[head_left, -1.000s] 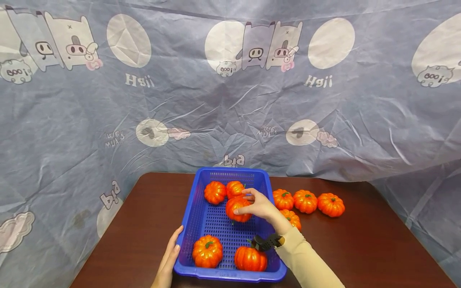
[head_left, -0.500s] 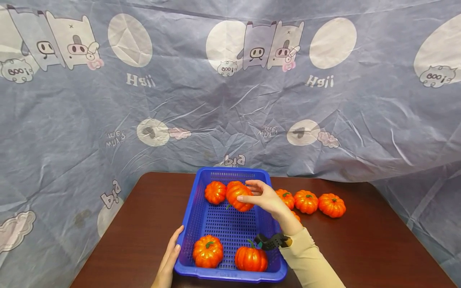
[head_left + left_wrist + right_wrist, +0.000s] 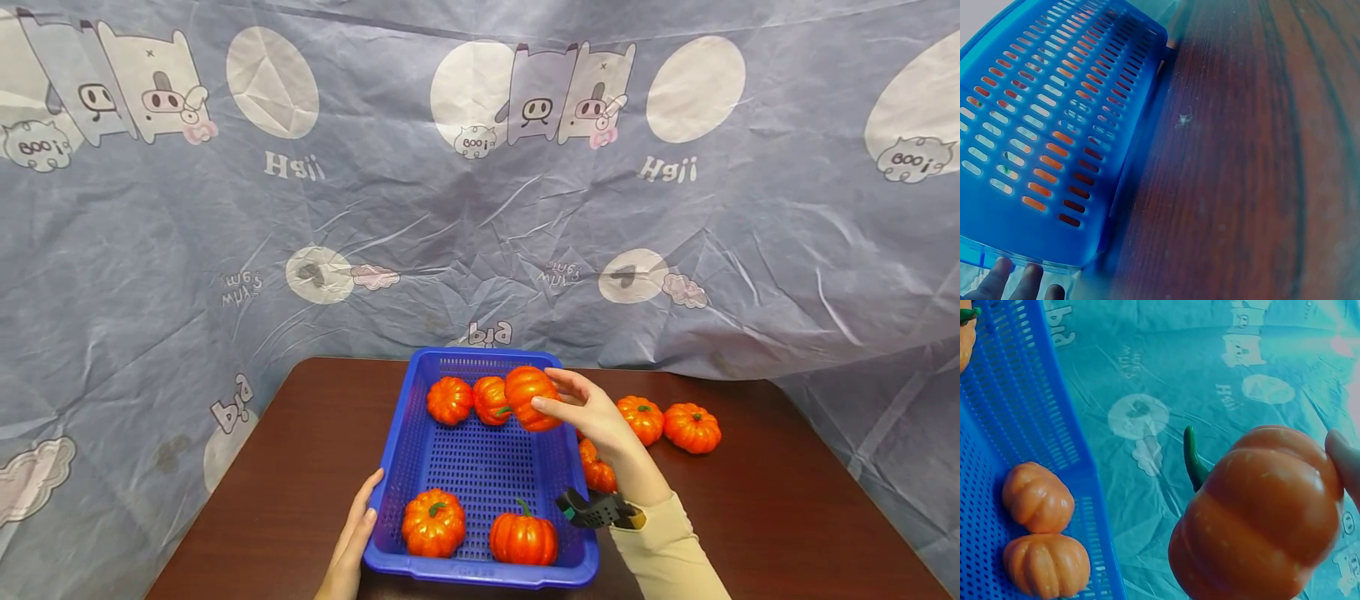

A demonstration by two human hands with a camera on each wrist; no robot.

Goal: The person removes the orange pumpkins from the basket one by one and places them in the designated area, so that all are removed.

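The right hand has carried its pumpkin from mid-basket toward the far right corner of the basket, its stem turning from downward to leftward. The back pumpkin it overlapped now shows more fully.

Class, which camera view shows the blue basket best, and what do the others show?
The head view: the blue basket appears nearly whole, though the right hand and held pumpkin hide part of one side. The left wrist view shows a slotted outer wall up close; the right wrist view, part of the inside and rim.
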